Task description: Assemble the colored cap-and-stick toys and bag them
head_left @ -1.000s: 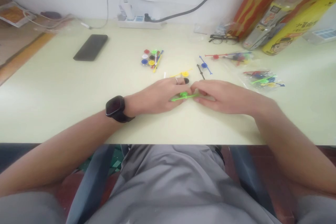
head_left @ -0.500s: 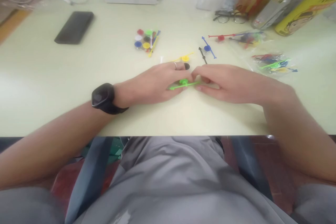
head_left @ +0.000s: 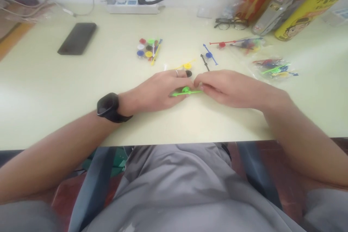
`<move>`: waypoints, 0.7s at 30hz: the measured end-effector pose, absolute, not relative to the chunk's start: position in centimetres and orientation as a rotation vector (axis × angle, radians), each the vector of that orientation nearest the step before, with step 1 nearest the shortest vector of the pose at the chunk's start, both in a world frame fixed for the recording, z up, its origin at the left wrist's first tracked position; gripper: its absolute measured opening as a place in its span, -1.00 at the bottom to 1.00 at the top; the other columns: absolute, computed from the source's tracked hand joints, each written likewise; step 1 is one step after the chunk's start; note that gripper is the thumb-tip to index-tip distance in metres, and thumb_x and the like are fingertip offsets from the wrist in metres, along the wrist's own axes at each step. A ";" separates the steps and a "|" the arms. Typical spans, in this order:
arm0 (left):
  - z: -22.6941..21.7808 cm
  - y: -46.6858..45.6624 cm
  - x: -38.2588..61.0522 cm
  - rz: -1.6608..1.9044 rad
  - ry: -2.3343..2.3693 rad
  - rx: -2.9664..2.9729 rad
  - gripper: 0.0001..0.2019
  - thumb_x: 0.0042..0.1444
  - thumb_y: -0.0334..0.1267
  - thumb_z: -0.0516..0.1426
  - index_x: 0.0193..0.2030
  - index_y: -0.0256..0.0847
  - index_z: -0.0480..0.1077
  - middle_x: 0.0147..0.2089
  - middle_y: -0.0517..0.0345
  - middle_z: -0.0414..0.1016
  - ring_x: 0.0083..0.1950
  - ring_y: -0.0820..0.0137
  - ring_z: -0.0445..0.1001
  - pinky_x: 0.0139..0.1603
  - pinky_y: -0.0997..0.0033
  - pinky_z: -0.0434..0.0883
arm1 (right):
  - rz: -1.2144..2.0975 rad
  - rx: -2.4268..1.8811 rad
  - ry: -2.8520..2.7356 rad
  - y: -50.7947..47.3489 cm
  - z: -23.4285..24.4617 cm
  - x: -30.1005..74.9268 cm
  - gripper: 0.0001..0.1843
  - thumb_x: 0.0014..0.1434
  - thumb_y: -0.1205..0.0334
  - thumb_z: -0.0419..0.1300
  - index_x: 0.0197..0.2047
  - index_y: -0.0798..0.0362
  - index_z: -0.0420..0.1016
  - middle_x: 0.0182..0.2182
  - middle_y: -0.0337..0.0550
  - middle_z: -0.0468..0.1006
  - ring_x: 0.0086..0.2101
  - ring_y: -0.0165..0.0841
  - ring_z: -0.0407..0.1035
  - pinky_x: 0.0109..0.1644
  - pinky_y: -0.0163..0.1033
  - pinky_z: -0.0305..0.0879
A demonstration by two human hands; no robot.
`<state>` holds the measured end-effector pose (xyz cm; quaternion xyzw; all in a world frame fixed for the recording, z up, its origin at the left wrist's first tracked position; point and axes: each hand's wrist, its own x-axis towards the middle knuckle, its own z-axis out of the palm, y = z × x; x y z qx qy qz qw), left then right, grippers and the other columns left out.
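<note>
My left hand (head_left: 156, 90), with a ring and a black watch on the wrist, grips a green arrow spinner (head_left: 187, 91) between thumb and index finger. The arrow lies level, its head to the left and a round green hub in its middle. My right hand (head_left: 231, 88) closes thumb and fingers at the arrow's right end, so that end is partly hidden. Just beyond the left fingers are a black round piece (head_left: 188, 74) and a yellow spinner (head_left: 187, 66). A black arrow (head_left: 204, 62) and a blue spinner (head_left: 208, 55) lie beyond the right hand.
A cluster of coloured round pieces and arrows (head_left: 148, 50) sits further back. To the right are a red spinner (head_left: 222, 45) and bagged arrows (head_left: 276, 68). Glasses (head_left: 232, 24), a yellow canister (head_left: 307, 11), a phone (head_left: 77, 38) and a power strip (head_left: 133, 8) stand around the back.
My right thumb has moved up towards the fingers, closing at the green arrow's right end. The left hand keeps its hold. The whole view has shifted slightly.
</note>
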<state>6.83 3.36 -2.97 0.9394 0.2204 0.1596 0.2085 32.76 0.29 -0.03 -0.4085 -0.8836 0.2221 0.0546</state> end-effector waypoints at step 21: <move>-2.1 2.4 6.6 0.679 0.637 2.483 -0.77 0.40 -0.29 0.12 0.08 -0.13 0.56 -0.09 -0.01 0.57 -0.10 0.26 0.56 -0.05 0.28 0.48 | 0.669 -1.067 -2.552 0.1 -0.7 31.5 -0.81 0.45 0.14 0.09 -0.19 0.01 0.42 -0.32 -0.18 0.56 -0.34 -0.31 0.38 -0.24 -0.25 0.14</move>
